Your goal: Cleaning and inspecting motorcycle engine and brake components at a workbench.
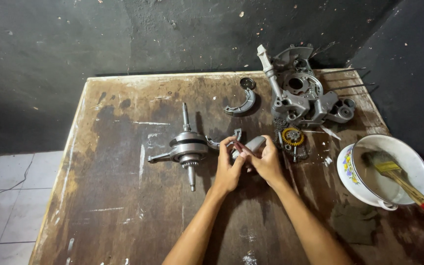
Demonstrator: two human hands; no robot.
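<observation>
A curved grey metal part (pixel 254 144), shaped like a brake shoe, is held above the middle of the worn wooden table (pixel 123 206), between the two hands. It is gripped from the right by the right hand (pixel 267 162), whose fingers are curled closed around its lower side, so that only the upper end of the part is seen. The left hand (pixel 228 169) is raised just beside it, with thumb and forefinger pinched together at the near end of the part; whether something small is caught in that pinch cannot be told. The two hands are touching each other at the fingertips.

Just left of the hands a crankshaft (pixel 187 147) is laid flat on the table, its long shaft pointing away from and toward the person, its connecting rod pointing left. A second curved shoe (pixel 242 104) is seen farther back, well apart from the hands, lying on its side. To the right of it a grey engine crankcase half (pixel 305 98) is stood near the far edge of the table. A small sprocket with a chain (pixel 292 137) is found just right of the right hand. At the right edge a white enamel bowl (pixel 349 169) with a flowered rim is placed, and a paintbrush (pixel 393 172) with a yellow and red handle is rested in it.
</observation>
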